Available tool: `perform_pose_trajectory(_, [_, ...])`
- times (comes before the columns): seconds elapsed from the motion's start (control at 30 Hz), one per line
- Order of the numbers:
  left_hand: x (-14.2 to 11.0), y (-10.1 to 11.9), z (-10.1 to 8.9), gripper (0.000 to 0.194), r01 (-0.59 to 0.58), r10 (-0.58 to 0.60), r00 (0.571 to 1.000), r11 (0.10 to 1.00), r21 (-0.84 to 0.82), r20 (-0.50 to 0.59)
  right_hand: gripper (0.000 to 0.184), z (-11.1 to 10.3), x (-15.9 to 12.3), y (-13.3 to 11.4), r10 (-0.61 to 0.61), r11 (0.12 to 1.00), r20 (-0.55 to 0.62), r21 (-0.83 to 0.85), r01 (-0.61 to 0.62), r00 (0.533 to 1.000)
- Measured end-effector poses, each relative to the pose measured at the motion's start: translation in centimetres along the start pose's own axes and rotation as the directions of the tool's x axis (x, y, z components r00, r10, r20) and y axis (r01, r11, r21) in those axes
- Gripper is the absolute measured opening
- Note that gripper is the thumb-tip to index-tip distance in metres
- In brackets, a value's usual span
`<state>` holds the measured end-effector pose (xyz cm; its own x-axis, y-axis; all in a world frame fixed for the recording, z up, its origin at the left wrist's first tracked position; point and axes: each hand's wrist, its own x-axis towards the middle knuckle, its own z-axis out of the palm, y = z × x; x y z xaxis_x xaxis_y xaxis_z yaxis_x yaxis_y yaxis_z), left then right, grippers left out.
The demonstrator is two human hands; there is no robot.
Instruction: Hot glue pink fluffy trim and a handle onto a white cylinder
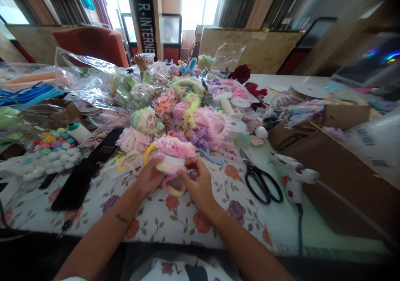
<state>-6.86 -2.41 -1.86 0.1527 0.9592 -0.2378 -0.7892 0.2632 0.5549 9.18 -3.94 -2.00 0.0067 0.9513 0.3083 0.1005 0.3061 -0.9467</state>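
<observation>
The fingers of the left hand (pixel 151 176) curl in close around the left side of a fluffy pink piece (pixel 176 146), with hardly any gap. The fingers of the right hand (pixel 199 184) are bent in too, and the thumb and first finger pinch its lower right side. The piece is in front of the person, just over the near part of the bench (pixel 103 233), which has a flowery cover.

The piece looks partly made. It has a fuzzy pink top and a smooth white band (pixel 172 161) under it — that much looks joined, but I can't see what holds it. A yellow strip (pixel 149 151) bends out at its left side, and a soft loop (pixel 175 190) hangs open below. The hands hide some of it, so I can't tell how much is left to do.

Right behind it is a big, messy heap of fluffy yarn (pixel 218 124) in pink, purple and yellow. To the right are black-handled scissors (pixel 251 165), a bit open and out of the hands. Past them is a white glue gun (pixel 293 189) with its cord hanging down, next to a cardboard box (pixel 337 181).

To the left is a flat black phone (pixel 73 187), and beside it is a clear bag of little balls (pixel 59 156) — some white, some bright. Blue strips (pixel 28 92) lie farther left. At the back are a dark red rose (pixel 240 73) and, behind the bench, a red chair (pixel 93 43).
</observation>
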Motion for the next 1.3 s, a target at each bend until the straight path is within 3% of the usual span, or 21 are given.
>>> perform_pose_trajectory(0.2, [0.1, 0.6, -0.4, 0.036, 0.123, -0.133, 0.985, 0.988, 0.088, 0.11, 0.023, -0.3, 0.5, -0.1, 0.065, 0.992, -0.02, 0.109, -0.062, 0.998])
perform_pose_trajectory(0.33, [0.2, 0.6, -0.6, 0.044, 0.14, -0.159, 0.976, 0.981, 0.134, 0.146, 0.026, -0.5, 0.8, -0.2, 0.106, 0.986, -0.034, 0.131, -0.101, 0.994])
perform_pose_trajectory(0.47, [0.2, 0.3, -0.7, 0.039, 0.142, -0.163, 0.976, 0.979, 0.143, 0.145, 0.025, -0.5, 0.7, -0.2, 0.107, 0.989, -0.035, 0.101, -0.103, 0.994])
perform_pose_trajectory(0.63, [0.1, -0.1, -1.0, 0.03, 0.103, -0.128, 0.982, 0.979, 0.177, 0.135, 0.017, -0.4, 0.3, -0.3, 0.033, 0.999, -0.02, -0.017, -0.033, 0.999])
perform_pose_trajectory(0.8, [0.0, -0.1, -0.8, 0.032, 0.024, -0.049, 0.99, 0.983, 0.18, 0.135, 0.018, -0.3, 0.2, -0.5, 0.083, 0.996, -0.051, -0.041, -0.085, 0.995])
perform_pose_trajectory(1.03, [-0.2, 0.2, 0.2, 0.056, -0.065, 0.056, 0.997, 0.979, 0.195, 0.051, 0.021, -0.3, 0.5, -0.6, 0.19, 0.981, 0.008, 0.043, -0.19, 0.982])
perform_pose_trajectory(1.3, [-0.2, 0.0, 0.5, 0.071, -0.091, 0.083, 0.995, 0.979, 0.184, 0.052, 0.017, -0.4, 0.2, 0.0, 0.067, 0.99, -0.027, -0.121, -0.07, 0.997])
